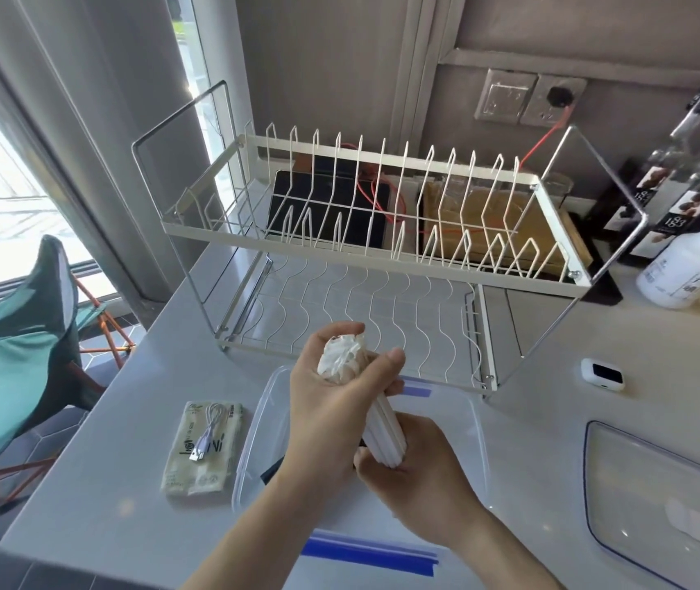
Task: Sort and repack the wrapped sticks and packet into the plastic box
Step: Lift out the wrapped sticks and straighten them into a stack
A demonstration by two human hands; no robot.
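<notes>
A bundle of white wrapped sticks [375, 415] is held upright over the clear plastic box [473, 423] with blue clips. My left hand [331, 402] grips the bundle's upper end, fingers curled round its crinkled wrapper tops. My right hand [420, 474] grips the lower end from below. A pale packet [205, 449] lies flat on the counter left of the box, with a coiled white USB cable [207, 434] on top of it.
A white two-tier dish rack [365, 232] stands just behind the box. The box's clear lid [663, 500] lies at the right. A small white device [602, 373], bottles [688, 176] and a white spray bottle [693, 266] sit at the right. The counter edge drops off left toward a green chair [12, 359].
</notes>
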